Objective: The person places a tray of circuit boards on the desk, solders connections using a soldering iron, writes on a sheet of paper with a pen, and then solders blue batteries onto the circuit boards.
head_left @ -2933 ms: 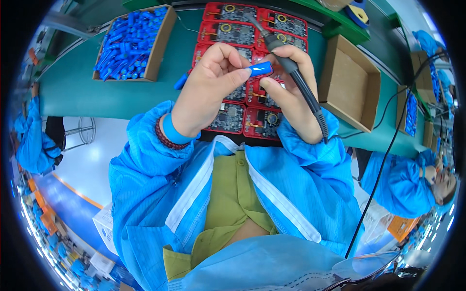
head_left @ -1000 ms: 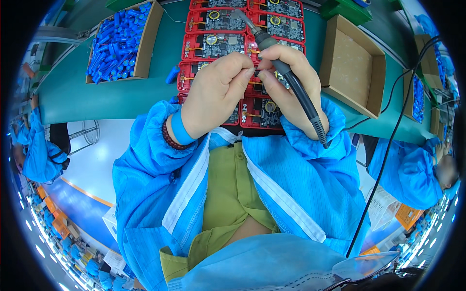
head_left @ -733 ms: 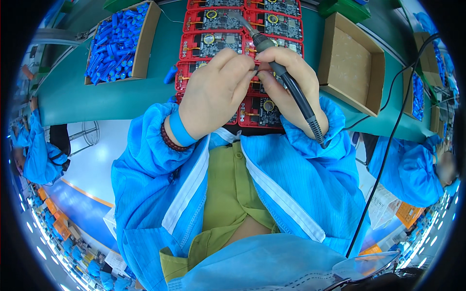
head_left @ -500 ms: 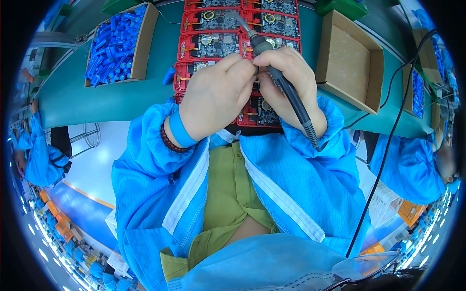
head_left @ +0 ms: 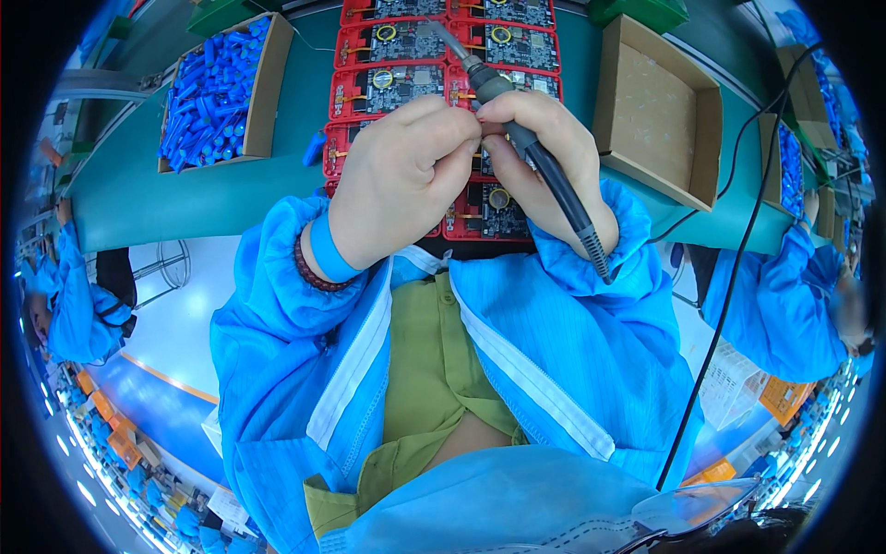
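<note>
My right hand (head_left: 546,152) holds a soldering iron (head_left: 559,192) between thumb and fingers, its metal tip pointing up and to the left, away from me. Close against it, my left hand (head_left: 401,175) is closed, thumb and fingertips pinched. Whatever those fingertips grip is too small to make out. Both hands hover over rows of circuit boards in red cases (head_left: 399,85), each board bearing a round yellow-ringed coin cell (head_left: 382,79). My hands hide several of the nearer boards. One loose blue cylindrical cell (head_left: 315,148) lies left of the cases.
A cardboard box (head_left: 263,92) full of blue cylindrical cells (head_left: 208,102) stands at the left. On the right is an open cardboard box (head_left: 651,115). The iron's black cable (head_left: 743,226) runs down the right side. Co-workers in blue sit at both sides.
The cases and boxes appear shifted slightly left in view. My hands stay together, with the left turned a little and its fingers more curled. The soldering iron remains in my right hand.
</note>
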Motion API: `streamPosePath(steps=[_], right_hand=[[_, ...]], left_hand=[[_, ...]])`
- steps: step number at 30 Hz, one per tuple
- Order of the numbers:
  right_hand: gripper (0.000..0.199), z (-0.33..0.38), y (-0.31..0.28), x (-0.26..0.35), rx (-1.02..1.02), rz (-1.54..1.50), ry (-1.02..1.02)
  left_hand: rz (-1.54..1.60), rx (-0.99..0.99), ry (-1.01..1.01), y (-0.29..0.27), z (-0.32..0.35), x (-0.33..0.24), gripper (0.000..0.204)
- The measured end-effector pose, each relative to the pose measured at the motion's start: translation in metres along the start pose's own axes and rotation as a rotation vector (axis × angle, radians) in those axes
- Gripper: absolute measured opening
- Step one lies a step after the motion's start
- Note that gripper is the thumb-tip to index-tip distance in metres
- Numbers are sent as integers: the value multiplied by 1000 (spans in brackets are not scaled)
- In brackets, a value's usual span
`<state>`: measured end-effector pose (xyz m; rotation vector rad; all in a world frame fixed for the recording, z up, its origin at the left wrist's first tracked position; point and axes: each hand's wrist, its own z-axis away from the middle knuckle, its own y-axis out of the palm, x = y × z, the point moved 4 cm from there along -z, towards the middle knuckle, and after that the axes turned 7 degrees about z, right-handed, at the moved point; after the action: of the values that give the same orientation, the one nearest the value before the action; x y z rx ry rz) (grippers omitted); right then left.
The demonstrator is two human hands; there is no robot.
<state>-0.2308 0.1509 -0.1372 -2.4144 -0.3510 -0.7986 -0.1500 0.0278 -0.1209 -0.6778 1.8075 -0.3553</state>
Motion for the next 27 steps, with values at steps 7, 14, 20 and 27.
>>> streamPosePath(steps=[7, 14, 20, 27], right_hand=[[38, 9, -23, 2, -44, 226, -70], [31, 22, -108, -53, -305, 413, 381], [20, 19, -137, -45, -549, 615, 523], [17, -31, -35, -14, 189, -137, 199]], left_hand=[[178, -40, 44, 1, -6, -3, 5], [369, -229, -341, -41, 3, 49, 5], [242, -271, -322, -67, 9, 107, 6], [-109, -188, -196, -75, 4, 138, 9]])
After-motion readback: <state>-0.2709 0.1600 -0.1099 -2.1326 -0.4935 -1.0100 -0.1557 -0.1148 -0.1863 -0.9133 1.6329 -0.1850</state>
